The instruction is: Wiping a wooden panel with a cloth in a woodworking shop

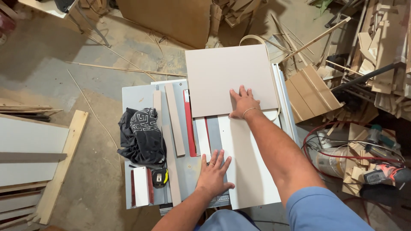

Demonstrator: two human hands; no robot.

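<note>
A square pale grey-beige board (222, 75) lies on the far end of a table saw (137, 96). My right hand (243, 102) rests flat on the board's near right corner, fingers spread. My left hand (212, 173) lies flat and open on the saw top near the front edge, beside a large white panel (248, 162) that lies under my right arm. Narrow beige strips (174, 119) lie lengthwise to the left of the red blade insert (189, 124).
On the saw's left side lie a crumpled black cloth (141, 134), a yellow-black tape measure (159, 177) and a white block (140, 186). Wood offcuts (385, 42), a power tool (385, 175) and red cables crowd the right. White boards (30, 149) lean at left on the dusty floor.
</note>
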